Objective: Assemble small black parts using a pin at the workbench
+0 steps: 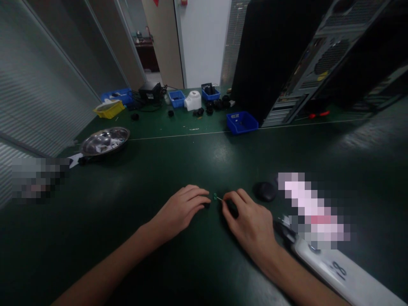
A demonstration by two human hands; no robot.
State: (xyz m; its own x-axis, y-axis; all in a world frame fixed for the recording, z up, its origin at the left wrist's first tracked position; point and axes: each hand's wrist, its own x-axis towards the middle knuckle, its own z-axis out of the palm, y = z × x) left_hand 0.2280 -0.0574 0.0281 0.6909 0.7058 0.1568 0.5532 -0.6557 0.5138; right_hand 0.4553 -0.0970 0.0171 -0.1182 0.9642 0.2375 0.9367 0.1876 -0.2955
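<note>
Two hands of one person are working low over one dark green worktop [159, 165]. The right hand [253, 219] is bent, its thumb and first finger closed together on one thin pale rod [219, 199]. The tip of this rod reaches to one small green piece [215, 196], which lies on the worktop between the two hands. The left hand [183, 206] is palm down, with the fingers half curved and their tips near the green piece; whether it has hold of something cannot be told.

To the right of the right hand is one dark rounded object [266, 191], and one white device [347, 274] marked "i8" lies close along the right forearm, which covers a part of it. A pixelated patch [314, 208] hides what is beside them.

Farther out, on the left, stands one steel bowl [92, 139] with pale scraps inside. Behind it is one yellow tray [111, 112]. Four blue containers can be counted; the nearest blue bin [245, 128] stands before a black computer case [274, 46]. Among the others are one white housing [194, 102] and several small black parts [209, 109].
</note>
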